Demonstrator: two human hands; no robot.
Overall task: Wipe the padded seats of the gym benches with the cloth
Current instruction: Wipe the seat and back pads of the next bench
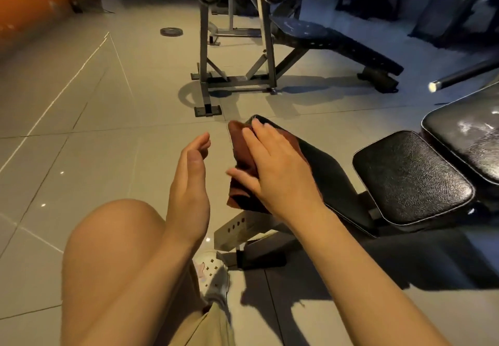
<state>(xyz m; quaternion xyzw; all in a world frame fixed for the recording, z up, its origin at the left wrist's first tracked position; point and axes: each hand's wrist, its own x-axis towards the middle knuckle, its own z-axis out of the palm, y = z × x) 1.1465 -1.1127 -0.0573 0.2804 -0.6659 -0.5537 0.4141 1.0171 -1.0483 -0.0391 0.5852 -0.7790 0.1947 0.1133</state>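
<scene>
Item 1. Fingers of the right hand: straight and slightly spread, pressed flat on the cloth, not curled round it.

Item 2. Cloth: reddish-brown, bunched, lay under the right hand at the far tip of the near bench's long pad, part of it hanging over the pad's left edge.

Item 3. Left hand: hovered beside the cloth, just apart from it; fingers straight and together, holding nothing.

Item 4. Near bench, square seat pad: black, textured, to the right of the long pad; no cloth on it.

Item 5. Third pad at the right edge: carried pale smears or glare; which of the two could not be told.

Item 6. Far incline bench: stood well apart across the tiled floor, light specks on its pad.

Progress, as judged: wiping was under way on the long pad only. Whether any pad was already clean could not be told. The square seat pad, the third pad and the far bench probably remained to do.
</scene>
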